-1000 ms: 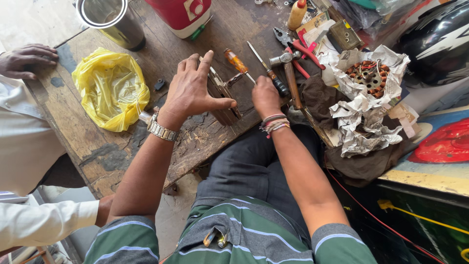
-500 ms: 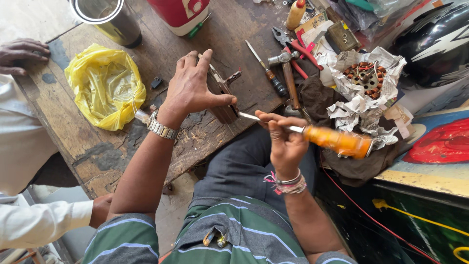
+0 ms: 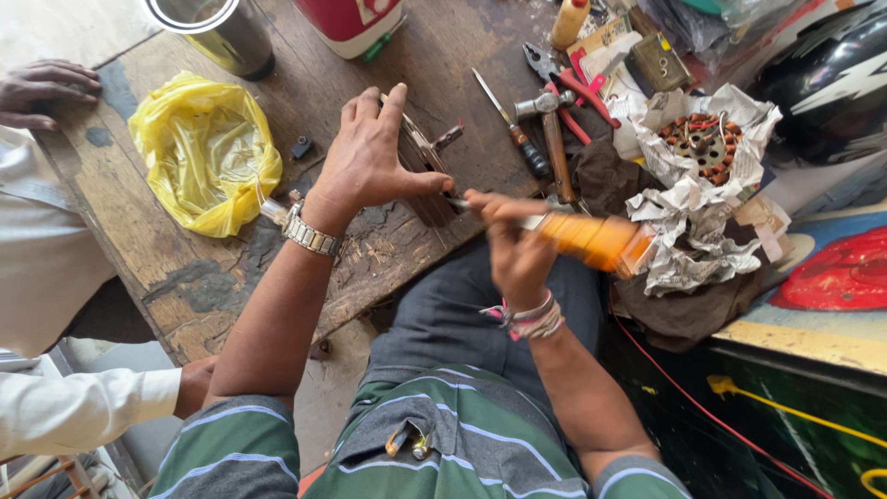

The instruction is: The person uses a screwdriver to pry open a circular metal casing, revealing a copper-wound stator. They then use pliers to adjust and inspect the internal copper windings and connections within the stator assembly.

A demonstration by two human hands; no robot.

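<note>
My left hand (image 3: 370, 152) rests with fingers spread on a small dark metal part (image 3: 427, 166) at the near edge of the worn wooden bench (image 3: 166, 259). My right hand (image 3: 513, 245) grips a screwdriver with an orange handle (image 3: 591, 238); the handle points right and the shaft tip meets the metal part beside my left thumb. Motion blurs the right hand and the handle.
A yellow plastic bag (image 3: 205, 152) lies on the bench's left. A hammer (image 3: 552, 139), red-handled pliers (image 3: 568, 81), another screwdriver (image 3: 508, 125) and a copper-wound stator (image 3: 699, 140) on crumpled paper lie at right. Another person's hand (image 3: 42, 88) rests at far left; a metal can (image 3: 217, 32) stands behind.
My right hand picked the orange-handled screwdriver off the bench and brought its tip to the part under my left hand, then shifted slightly left. The left hand stayed put.
</note>
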